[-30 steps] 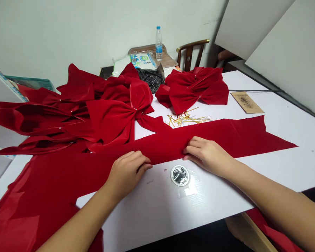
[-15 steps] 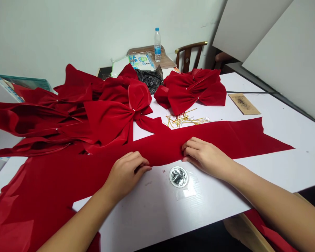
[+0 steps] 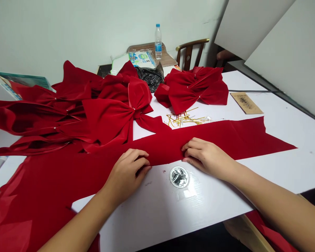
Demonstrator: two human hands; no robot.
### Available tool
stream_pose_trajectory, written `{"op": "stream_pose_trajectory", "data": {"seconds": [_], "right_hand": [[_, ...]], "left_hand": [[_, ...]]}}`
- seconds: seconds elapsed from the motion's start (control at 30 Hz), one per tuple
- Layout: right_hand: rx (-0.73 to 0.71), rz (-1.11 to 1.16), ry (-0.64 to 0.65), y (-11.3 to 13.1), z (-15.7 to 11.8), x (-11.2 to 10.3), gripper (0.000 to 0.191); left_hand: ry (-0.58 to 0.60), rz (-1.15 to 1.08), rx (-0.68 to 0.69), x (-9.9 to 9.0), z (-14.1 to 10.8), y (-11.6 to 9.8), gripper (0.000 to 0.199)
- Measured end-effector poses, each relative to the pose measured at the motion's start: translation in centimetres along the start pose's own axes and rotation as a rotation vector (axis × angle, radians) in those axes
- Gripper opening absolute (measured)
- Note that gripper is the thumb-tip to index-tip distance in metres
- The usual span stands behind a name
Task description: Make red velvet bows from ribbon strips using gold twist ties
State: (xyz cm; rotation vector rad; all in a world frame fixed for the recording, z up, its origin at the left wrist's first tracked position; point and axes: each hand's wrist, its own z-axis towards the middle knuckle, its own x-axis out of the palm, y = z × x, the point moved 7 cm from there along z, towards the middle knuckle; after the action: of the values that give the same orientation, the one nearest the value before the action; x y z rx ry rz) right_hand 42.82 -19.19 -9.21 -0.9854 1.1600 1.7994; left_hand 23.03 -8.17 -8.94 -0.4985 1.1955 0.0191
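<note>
- Cloth [image 3: 215,136]: red, lying flat across the table [image 3: 147,217]; notched end at right.
- Left hand [image 3: 131,169]: fingers curled at the cloth's near edge; whether gripping cannot be determined.
- Right hand [image 3: 202,154]: fingers bent over the cloth, thumb at the near edge; grip likewise indeterminable.
- Disc [image 3: 179,177]: near the right hand.
- Ties [image 3: 185,119]: beyond the cloth.
</note>
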Motion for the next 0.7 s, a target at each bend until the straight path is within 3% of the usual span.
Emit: {"op": "stream_pose_trajectory", "data": {"seconds": [0.7], "right_hand": [[0.075, 0.068, 0.007, -0.4, 0.12, -0.02, 0.02]], "left_hand": [[-0.027, -0.093, -0.058, -0.11, 0.28, 0.74, 0.016]]}}
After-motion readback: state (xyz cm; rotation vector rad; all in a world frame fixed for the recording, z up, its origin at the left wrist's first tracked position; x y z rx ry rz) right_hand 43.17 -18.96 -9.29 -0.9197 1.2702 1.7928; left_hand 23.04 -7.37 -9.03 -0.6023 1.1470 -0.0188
